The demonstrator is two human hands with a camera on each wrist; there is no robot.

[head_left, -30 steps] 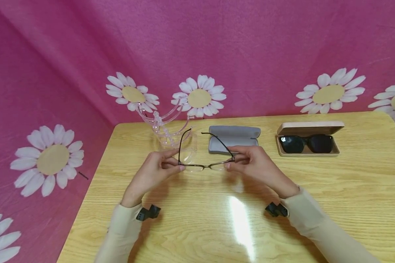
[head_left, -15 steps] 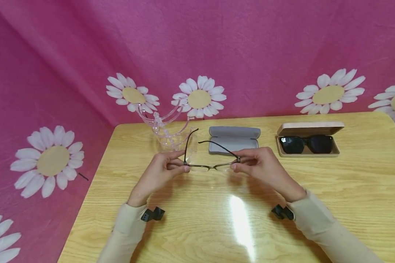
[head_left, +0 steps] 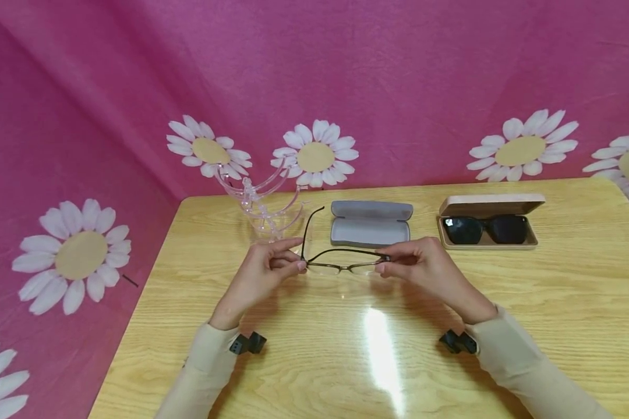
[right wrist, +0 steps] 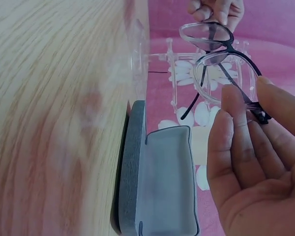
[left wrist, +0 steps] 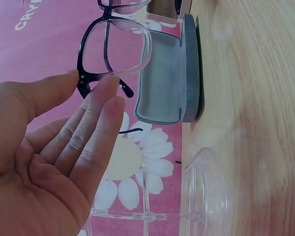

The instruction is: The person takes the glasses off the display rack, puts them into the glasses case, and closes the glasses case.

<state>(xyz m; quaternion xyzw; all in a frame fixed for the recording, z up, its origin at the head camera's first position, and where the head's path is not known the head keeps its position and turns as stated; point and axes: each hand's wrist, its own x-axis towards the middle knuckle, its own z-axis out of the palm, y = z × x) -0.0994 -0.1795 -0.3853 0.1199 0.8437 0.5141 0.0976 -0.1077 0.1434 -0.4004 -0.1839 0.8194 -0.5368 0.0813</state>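
A pair of eyeglasses (head_left: 346, 268) with a dark upper frame and clear lower rims is held above the table between both hands. My left hand (head_left: 264, 267) pinches the left hinge corner; in the left wrist view its thumb and fingers meet at the frame's end. My right hand (head_left: 421, 265) pinches the right hinge corner. The right temple arm is folded in across the lenses, while the left one sticks out away from me. Behind the glasses lies an opened grey glasses case (head_left: 369, 233), its light inside showing.
At the back left stands a clear pink-tinted glasses stand (head_left: 262, 203) with curved arms. An opened beige case (head_left: 490, 247) holding dark sunglasses (head_left: 484, 229) sits at the back right. A pink curtain (head_left: 398, 87) with daisies hangs behind the wooden table (head_left: 314, 372).
The right temple arm has swung inward from pointing away to lying across the lenses. Both hands have moved slightly right with the eyeglasses. The cases and stand have stayed put.
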